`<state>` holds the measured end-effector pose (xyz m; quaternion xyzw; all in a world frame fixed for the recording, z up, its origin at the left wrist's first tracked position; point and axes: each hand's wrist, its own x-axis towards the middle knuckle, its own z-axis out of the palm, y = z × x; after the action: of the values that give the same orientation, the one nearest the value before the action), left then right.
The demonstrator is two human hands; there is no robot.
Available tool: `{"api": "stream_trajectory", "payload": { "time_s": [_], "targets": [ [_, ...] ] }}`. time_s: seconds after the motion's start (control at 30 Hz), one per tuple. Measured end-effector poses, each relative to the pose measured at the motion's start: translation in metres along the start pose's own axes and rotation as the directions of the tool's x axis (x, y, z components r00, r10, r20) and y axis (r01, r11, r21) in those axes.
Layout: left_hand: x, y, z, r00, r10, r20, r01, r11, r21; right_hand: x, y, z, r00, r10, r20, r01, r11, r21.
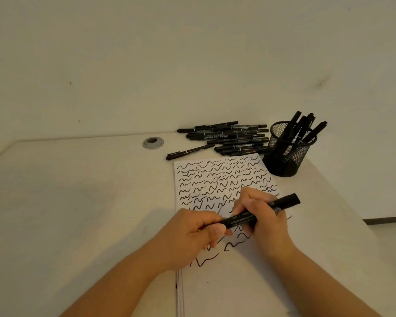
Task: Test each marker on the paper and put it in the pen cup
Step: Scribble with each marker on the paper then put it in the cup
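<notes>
Both hands hold one black marker (261, 212) over the paper (217, 179): the left hand (192, 234) pinches its near end, the right hand (264, 216) wraps the middle. A hard tug could smear ink on fingers. The pale table (66, 202) meets a plain wall; the cup (286, 154) stands far right.

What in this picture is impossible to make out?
Head view only:
- End of the marker and any cap: hidden inside the left hand.
- Squiggles on the paper under both hands: covered, also by the right hand.
- Print on the marker pile: too small.
- Marker count in the pen cup: they overlap.
</notes>
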<state>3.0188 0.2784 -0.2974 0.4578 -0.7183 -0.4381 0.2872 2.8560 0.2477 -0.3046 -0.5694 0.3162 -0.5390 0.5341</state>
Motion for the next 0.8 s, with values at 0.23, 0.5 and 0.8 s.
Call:
{"api": "stream_trajectory", "payload": {
  "time_s": [0.23,0.5,0.8],
  "targets": [
    [0.000,0.005,-0.010,0.977,0.038,-0.209,-0.043,0.999,-0.020,0.005,-0.017,-0.011,0.997,0.063,-0.044,-0.066,0.995,-0.075],
    [0.016,0.024,-0.026,0.938,0.119,-0.325,0.010,0.929,0.369,0.016,-0.046,-0.035,0.905,-0.352,0.239,0.325,0.207,-0.923],
    [0.068,0.066,-0.027,0.851,0.459,-0.256,-0.114,0.637,0.762,0.047,-0.065,-0.039,0.853,-0.323,0.410,0.422,-0.034,-0.906]
  ]
}}
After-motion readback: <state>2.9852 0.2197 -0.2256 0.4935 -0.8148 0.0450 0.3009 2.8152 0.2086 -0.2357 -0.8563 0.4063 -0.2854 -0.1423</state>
